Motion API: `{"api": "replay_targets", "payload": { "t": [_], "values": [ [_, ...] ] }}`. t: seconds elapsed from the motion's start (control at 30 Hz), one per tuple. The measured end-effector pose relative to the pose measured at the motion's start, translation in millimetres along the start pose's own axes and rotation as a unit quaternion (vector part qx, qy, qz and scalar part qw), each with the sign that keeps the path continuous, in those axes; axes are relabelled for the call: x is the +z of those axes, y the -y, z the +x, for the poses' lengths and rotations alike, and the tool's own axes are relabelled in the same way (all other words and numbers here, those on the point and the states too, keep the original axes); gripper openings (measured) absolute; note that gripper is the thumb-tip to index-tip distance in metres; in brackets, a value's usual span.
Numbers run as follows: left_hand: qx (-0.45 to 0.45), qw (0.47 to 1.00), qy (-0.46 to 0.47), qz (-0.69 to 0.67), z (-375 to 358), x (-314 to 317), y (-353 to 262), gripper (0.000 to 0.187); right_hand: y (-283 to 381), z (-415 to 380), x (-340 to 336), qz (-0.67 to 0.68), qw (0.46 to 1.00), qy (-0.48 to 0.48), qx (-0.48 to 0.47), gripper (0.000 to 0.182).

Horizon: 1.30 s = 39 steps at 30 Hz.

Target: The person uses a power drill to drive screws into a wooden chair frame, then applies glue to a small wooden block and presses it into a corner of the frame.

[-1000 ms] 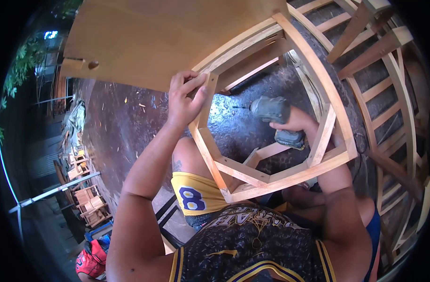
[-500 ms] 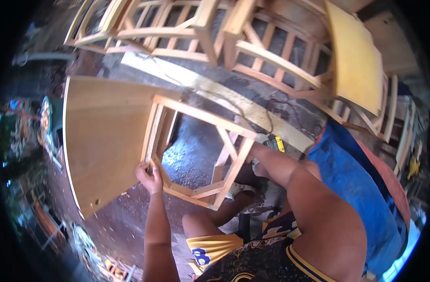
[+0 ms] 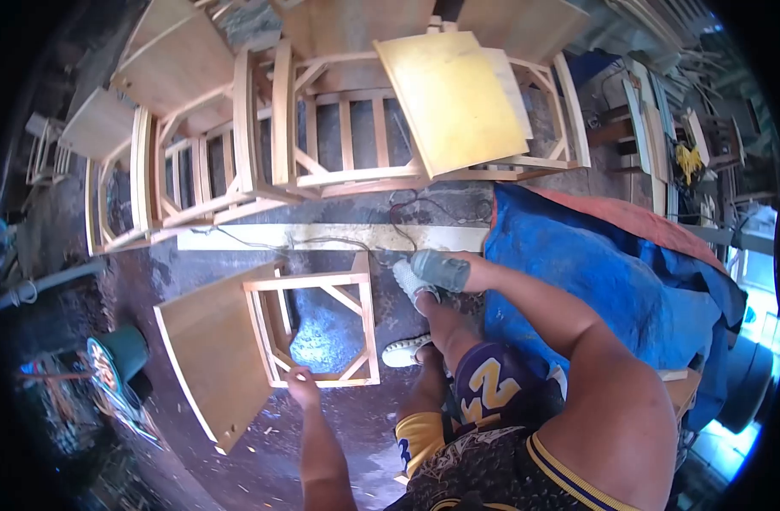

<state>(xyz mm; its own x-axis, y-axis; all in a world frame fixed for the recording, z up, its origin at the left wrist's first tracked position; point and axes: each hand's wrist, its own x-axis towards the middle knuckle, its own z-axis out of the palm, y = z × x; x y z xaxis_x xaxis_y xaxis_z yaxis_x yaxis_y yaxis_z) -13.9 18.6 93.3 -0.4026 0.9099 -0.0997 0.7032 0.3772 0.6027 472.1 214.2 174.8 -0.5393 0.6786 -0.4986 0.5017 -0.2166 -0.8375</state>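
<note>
Little can be read here — one large pale letter, an "N" or perhaps a sideways "Z", stands on a dark purple cloth [image 3: 492,383] at the person's knee. No other text, number or label is legible.

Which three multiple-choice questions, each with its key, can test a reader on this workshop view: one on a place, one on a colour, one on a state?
1. Where does the left hand rest?
A. on the near rail of the frame
B. on the tarp
C. on the plank

2. What colour is the tarp?
A. green
B. blue
C. white

3. How is the right hand?
A. open and empty
B. flat on the floor
C. shut on the drill

Key: 1 A, its fingers grip the frame's near edge; 2 B, the sheet beside the person is blue; 3 C, the hand is wrapped around the grey drill.
</note>
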Motion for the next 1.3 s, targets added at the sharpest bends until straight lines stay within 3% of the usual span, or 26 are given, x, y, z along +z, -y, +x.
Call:
{"api": "replay_targets", "payload": {
  "t": [0.03, 0.07, 0.1, 0.13, 0.2, 0.27, 0.33, 0.37, 0.4, 0.47, 0.53, 0.6, 0.73, 0.8, 0.87, 1.0, 1.07, 1.13, 1.17, 1.23, 1.27, 1.3],
  "values": [
    [-0.117, 0.991, 0.072, -0.008, -6, 3, -16, 0.003, 13, -11, -11, -0.019, 0.999, -0.027, -0.017, 0.041],
    [-0.117, 0.987, 0.109, -0.003, -10, 9, -29, 0.007, 25, -22, -20, -0.038, 0.997, -0.052, -0.032, 0.039],
    [-0.119, 0.983, 0.143, 0.002, -12, 13, -44, 0.011, 38, -25, -30, -0.156, 0.98, -0.101, -0.071, 0.038],
    [-0.114, 0.983, 0.143, 0.005, -16, 15, -59, 0.011, 47, -32, -41, -0.152, 0.98, -0.105, -0.072, 0.038],
    [-0.099, 0.973, 0.207, -0.025, -9, 22, -101, 0.02, 64, -37, -66, -0.129, 0.956, -0.225, -0.134, 0.035],
    [-0.078, 0.976, 0.203, -0.026, -1, 19, -145, 0.025, 72, -34, -85, -0.077, 0.966, -0.224, -0.101, 0.036],
    [-0.116, 0.965, 0.232, -0.037, 8, 18, -173, 0.028, 73, -30, -108, -0.099, 0.905, -0.397, -0.114, 0.019],
    [-0.117, 0.963, 0.237, -0.055, 12, 12, -186, 0.028, 81, -29, -119, -0.1, 0.907, -0.394, -0.106, 0.022],
    [-0.12, 0.96, 0.241, -0.073, 16, 9, -194, 0.029, 84, -25, -131, -0.098, 0.906, -0.397, -0.108, 0.022],
    [-0.136, 0.954, 0.257, -0.071, 19, 9, -179, 0.026, 87, -12, -157, -0.285, 0.801, -0.51, -0.134, 0.025],
    [-0.146, 0.939, 0.297, -0.099, 19, 1, -171, 0.023, 87, 12, -192, -0.311, 0.78, -0.533, -0.103, 0.028],
    [-0.147, 0.929, 0.325, -0.097, 19, -7, -171, 0.022, 63, 55, -236, -0.216, 0.769, -0.592, -0.11, 0.032],
    [-0.179, 0.921, 0.332, -0.092, 6, -15, -156, 0.022, 40, 124, -321, -0.091, 0.812, -0.576, -0.008, 0.039],
    [-0.242, 0.902, 0.336, -0.123, -3, -16, -154, 0.023, 16, 147, -349, -0.099, 0.814, -0.572, -0.001, 0.04],
    [-0.237, 0.908, 0.328, -0.111, -14, -17, -155, 0.024, 25, 149, -348, -0.097, 0.792, -0.603, 0.015, 0.043],
    [-0.263, 0.893, 0.353, -0.094, -17, -18, -182, 0.026, 16, 142, -345, -0.059, 0.83, -0.554, 0.027, 0.047],
    [-0.207, 0.903, 0.37, -0.075, -18, -10, -177, 0.027, 1, 149, -349, -0.093, 0.845, -0.526, 0.044, 0.052],
    [-0.226, 0.887, 0.369, -0.161, -13, -8, -184, 0.027, 6, 146, -357, -0.158, 0.86, -0.485, 0.019, 0.057],
    [-0.206, 0.891, 0.368, -0.168, -12, -6, -185, 0.027, 0, 145, -355, -0.127, 0.863, -0.488, 0.021, 0.062],
    [-0.2, 0.904, 0.328, -0.186, -11, -15, -198, 0.027, -25, 148, -365, -0.176, 0.825, -0.535, 0.046, 0.069],
    [-0.191, 0.912, 0.342, -0.118, -9, -22, -202, 0.027, -40, 150, -372, -0.198, 0.804, -0.558, 0.06, 0.073],
    [-0.209, 0.912, 0.334, -0.113, -16, -23, -192, 0.029, -49, 149, -375, -0.161, 0.816, -0.551, 0.062, 0.075]
  ]
}}
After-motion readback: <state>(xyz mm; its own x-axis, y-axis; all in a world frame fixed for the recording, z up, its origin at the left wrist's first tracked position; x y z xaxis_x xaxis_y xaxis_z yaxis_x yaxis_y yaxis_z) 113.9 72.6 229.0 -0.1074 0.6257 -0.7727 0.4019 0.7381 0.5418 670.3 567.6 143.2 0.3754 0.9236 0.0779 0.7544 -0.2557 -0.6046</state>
